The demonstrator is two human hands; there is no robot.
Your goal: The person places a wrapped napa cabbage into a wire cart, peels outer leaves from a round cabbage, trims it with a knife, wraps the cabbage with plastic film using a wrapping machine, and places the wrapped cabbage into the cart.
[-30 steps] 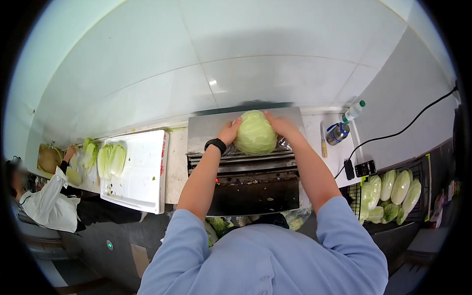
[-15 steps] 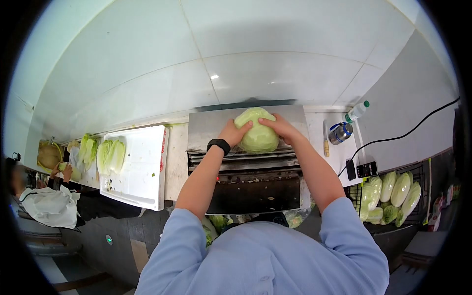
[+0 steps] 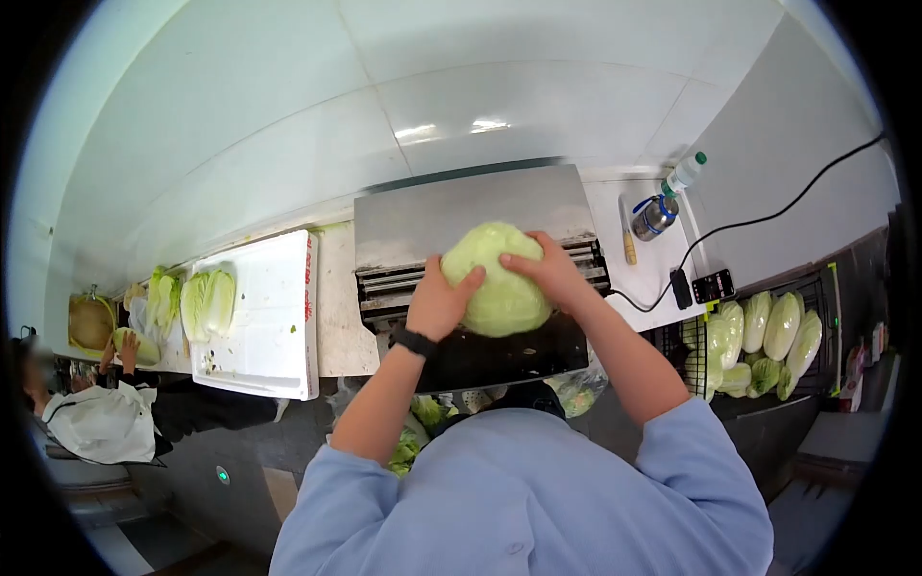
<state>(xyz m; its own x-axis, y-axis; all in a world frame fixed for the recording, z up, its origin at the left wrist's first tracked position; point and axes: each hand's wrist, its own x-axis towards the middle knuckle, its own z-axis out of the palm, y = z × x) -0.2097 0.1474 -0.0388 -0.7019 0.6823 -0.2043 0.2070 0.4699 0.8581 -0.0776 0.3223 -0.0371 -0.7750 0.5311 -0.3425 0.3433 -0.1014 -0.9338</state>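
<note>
A round, pale green cabbage [image 3: 501, 288] is held between my two hands, over the front part of the metal wrapping machine [image 3: 471, 213]. My left hand [image 3: 444, 300], with a black band at the wrist, grips its left side, thumb on top. On its right side is my right hand [image 3: 549, 271], its thumb also lying across the top. The cabbage has a glossy surface. Behind it lies the machine's flat steel top, and its rollers and dark front plate show partly beneath the cabbage and my hands.
A white foam tray [image 3: 259, 322] with napa cabbages stands left. A co-worker [image 3: 101, 422] handles a vegetable at far left. On the right are a knife [image 3: 628, 240], a flask [image 3: 655, 217], a bottle [image 3: 685, 175], a phone [image 3: 713, 286], a cable and a crate of wrapped cabbages [image 3: 834, 331].
The cabbage and both hands have moved nearer to my body, off the steel top. My thumbs have come onto the cabbage's upper face. The view has shifted a little.
</note>
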